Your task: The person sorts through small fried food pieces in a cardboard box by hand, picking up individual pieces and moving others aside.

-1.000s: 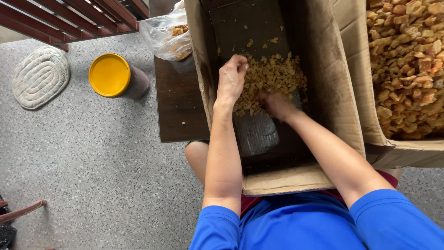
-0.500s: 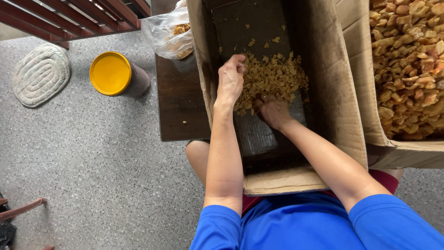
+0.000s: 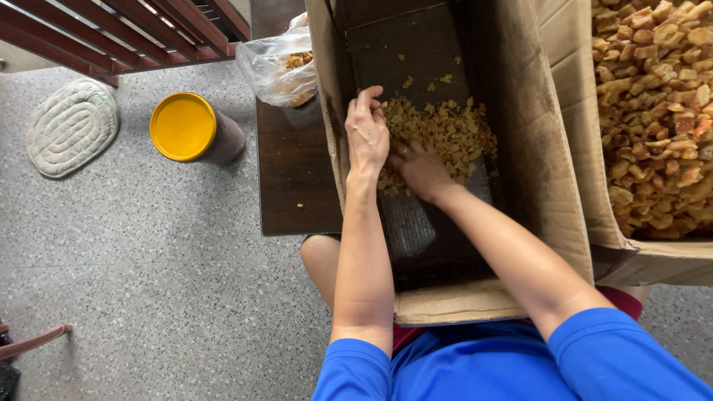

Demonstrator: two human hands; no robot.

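A cardboard box [image 3: 553, 186] lies open in front of me with a dark tray [image 3: 416, 223] on its bottom. A heap of small tan pieces [image 3: 445, 134] sits on the tray. My left hand [image 3: 368, 134] stands on edge at the heap's left side, fingers together and pointing away from me. My right hand [image 3: 420, 171] lies palm down on the near edge of the heap, fingers spread into the pieces. Whether either hand grips pieces is hidden.
A second box [image 3: 653, 111] full of larger tan chunks stands at the right. A clear plastic bag [image 3: 286, 67] with some pieces lies on the dark wooden table [image 3: 293, 171]. On the speckled floor stand a yellow-lidded jar [image 3: 189, 130] and a grey oval mat [image 3: 70, 126].
My right hand has slid left and toward me along the heap's near edge. My left hand has stayed at the heap's left side.
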